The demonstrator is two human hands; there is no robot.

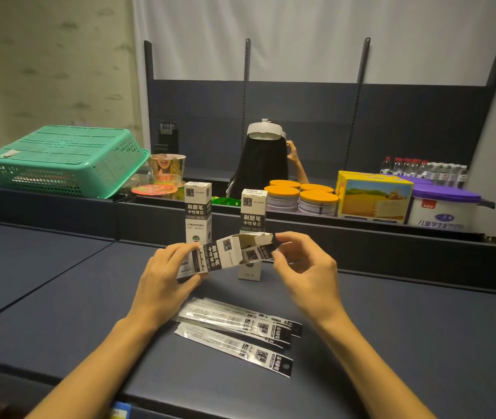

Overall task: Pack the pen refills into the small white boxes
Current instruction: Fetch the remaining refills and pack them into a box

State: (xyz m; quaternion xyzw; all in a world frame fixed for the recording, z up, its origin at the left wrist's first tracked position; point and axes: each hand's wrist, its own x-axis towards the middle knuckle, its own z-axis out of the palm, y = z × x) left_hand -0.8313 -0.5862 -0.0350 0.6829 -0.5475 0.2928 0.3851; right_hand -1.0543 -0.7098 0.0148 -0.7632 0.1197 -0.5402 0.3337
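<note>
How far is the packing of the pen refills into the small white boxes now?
Seemingly done: two upright white cardboard boxes stand closed behind the hands, contents unseen. In hand: the left hand holds a third white box sideways, flap open, while the right hand pushes refill packets into it. Left: several clear plastic refill packets lie on the dark table.

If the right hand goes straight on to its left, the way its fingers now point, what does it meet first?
Most likely the open end of the held white box, where the right hand already pinches a refill packet. The left hand lies beyond.
</note>
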